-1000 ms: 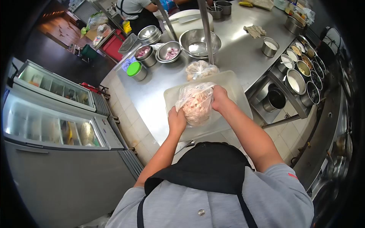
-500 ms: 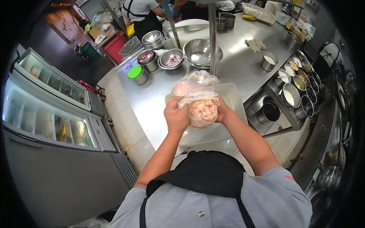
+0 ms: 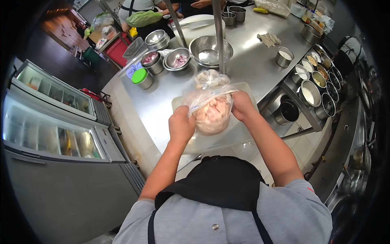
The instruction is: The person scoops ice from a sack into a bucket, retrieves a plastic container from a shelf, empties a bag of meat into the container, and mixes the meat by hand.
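A clear plastic bag (image 3: 213,116) filled with pale pink raw meat hangs between my hands over a translucent tub (image 3: 239,136). My left hand (image 3: 181,125) is closed on the left side of its rim. At the upper right, my right hand (image 3: 242,105) pinches the opposite side, so the plastic is stretched between them. Just beyond it, a second, bunched-up clear bag (image 3: 211,79) with pale contents sits at the tub's far end. The exact cut of the meat cannot be made out.
On the steel table (image 3: 252,67) stand a large metal bowl (image 3: 209,51), a bowl of pinkish pieces (image 3: 178,60) and a green-lidded container (image 3: 141,77). A metal post (image 3: 219,36) rises behind the bags. A knife (image 3: 201,24) lies on a round white board. Co-workers stand opposite, one near leafy greens (image 3: 144,18).
My hands have moved apart, and the bag's mouth is spread wider, showing more meat. The bag has shifted slightly left and its top edge is pulled taut. Leafy greens have appeared by a co-worker.
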Action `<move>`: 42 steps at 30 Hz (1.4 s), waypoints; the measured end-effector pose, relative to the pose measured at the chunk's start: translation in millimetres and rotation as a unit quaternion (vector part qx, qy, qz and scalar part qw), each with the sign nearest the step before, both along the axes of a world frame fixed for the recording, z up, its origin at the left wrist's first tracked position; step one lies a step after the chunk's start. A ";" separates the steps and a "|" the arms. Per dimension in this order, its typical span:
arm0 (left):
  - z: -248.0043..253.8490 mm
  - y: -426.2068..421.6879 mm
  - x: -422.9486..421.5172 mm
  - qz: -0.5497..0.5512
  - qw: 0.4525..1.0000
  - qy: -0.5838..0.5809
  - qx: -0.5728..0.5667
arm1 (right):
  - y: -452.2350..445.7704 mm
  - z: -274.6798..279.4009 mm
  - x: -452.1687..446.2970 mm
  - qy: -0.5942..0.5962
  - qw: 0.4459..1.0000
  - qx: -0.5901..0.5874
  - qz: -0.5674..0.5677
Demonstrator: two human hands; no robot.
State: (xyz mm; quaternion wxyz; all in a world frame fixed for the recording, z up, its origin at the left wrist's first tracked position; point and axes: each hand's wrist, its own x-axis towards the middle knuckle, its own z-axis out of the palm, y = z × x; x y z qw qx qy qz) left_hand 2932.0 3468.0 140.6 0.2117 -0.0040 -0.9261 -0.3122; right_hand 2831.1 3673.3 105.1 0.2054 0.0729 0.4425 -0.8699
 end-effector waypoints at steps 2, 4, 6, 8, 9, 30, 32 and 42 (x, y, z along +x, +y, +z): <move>-20.9 0.2 -10.1 0.018 0.998 -0.052 0.023 | -1.7 -33.7 -11.4 -0.069 0.995 0.052 -0.048; -42.3 5.9 -4.0 0.031 0.994 -0.086 0.053 | -7.3 -64.8 -21.5 -0.107 0.987 0.098 -0.076; -48.3 14.9 -1.1 0.065 0.978 -0.159 0.115 | 0.6 -80.6 -21.6 -0.153 0.972 0.138 -0.111; -71.4 6.6 -6.7 0.069 0.969 -0.139 0.194 | 23.3 -79.6 -8.9 0.071 0.854 0.512 0.053; -84.7 0.5 -13.5 0.082 0.952 -0.105 0.276 | 28.6 -66.1 -2.5 0.071 0.852 0.516 0.058; -108.3 -35.6 -83.0 0.195 0.970 -0.091 0.115 | -13.2 -24.1 99.5 0.507 0.646 0.545 0.168; -120.1 -40.9 -85.1 0.198 0.977 -0.038 0.076 | 5.8 -29.1 110.7 0.513 0.670 0.516 0.150; -115.9 -78.6 -92.1 0.233 0.947 -0.098 0.199 | 11.4 -23.5 103.2 0.378 0.738 0.529 0.181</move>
